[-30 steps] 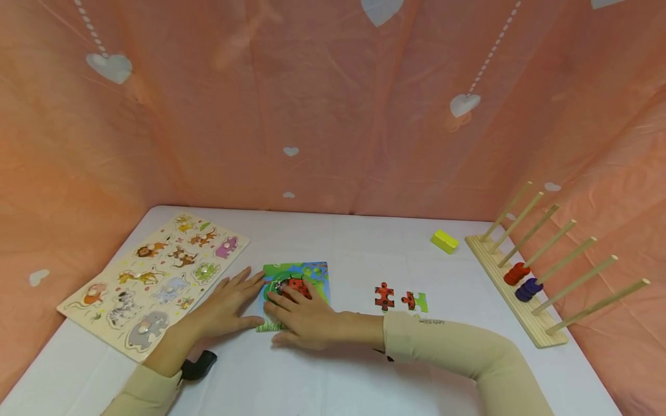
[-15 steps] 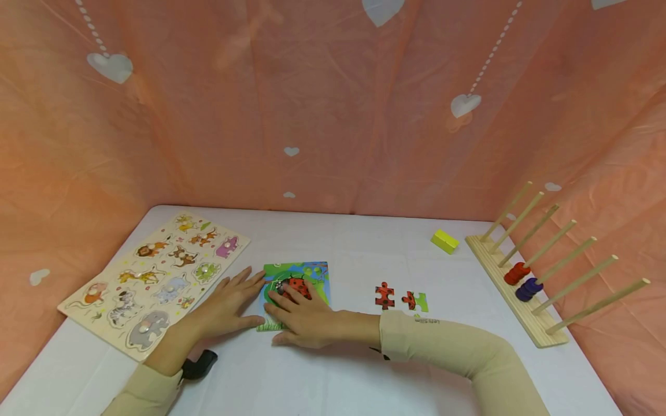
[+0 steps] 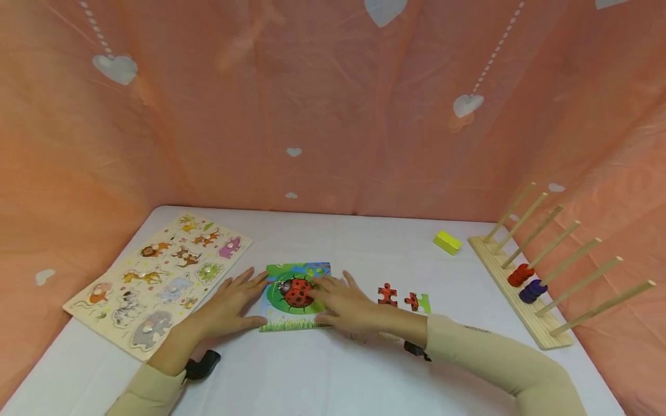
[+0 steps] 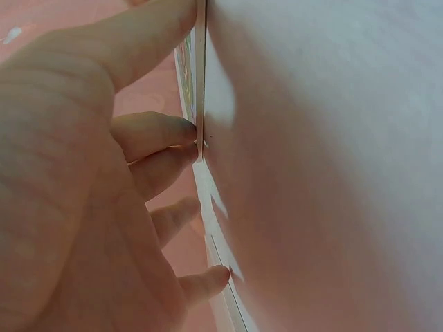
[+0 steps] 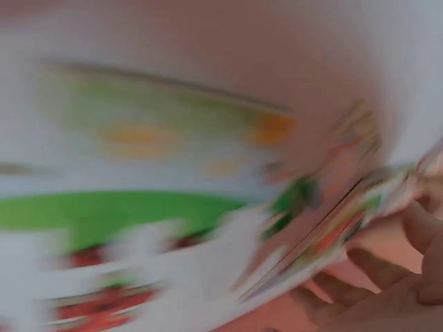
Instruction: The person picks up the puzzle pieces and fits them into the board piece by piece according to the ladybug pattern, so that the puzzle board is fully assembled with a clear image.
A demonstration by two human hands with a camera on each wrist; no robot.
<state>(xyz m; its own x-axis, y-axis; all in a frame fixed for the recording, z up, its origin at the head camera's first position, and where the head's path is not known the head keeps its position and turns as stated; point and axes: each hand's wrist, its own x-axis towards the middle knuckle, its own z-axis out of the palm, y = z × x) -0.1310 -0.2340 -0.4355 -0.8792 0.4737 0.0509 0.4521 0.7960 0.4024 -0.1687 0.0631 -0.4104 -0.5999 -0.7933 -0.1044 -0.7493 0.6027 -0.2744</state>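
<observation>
A square picture board [image 3: 291, 322] with a red spotted ladybug on it lies flat in the middle of the table. My left hand [image 3: 229, 305] rests at its left edge, thumb spread from the fingers; in the left wrist view the fingertips [image 4: 183, 131] touch the board's thin edge. Over the board's right edge lies my right hand [image 3: 348, 301], with extended fingers. Right of that hand are loose jigsaw pieces: a red-and-black one [image 3: 387, 294] and a red-and-green one [image 3: 424, 303]. More pieces are partly hidden under the right forearm and look blurred in the right wrist view.
A wooden animal peg puzzle [image 3: 171, 267] lies on the left, close to the left forearm. At the right stands a wooden rack [image 3: 510, 277] with upright pegs, carrying red rings [image 3: 520, 275] and dark blue rings [image 3: 533, 291]. A yellow block [image 3: 447, 242] sits near the rack.
My right hand has slid right, from on top of the ladybug picture to the board's right edge, uncovering the ladybug. The left hand keeps its place at the left edge.
</observation>
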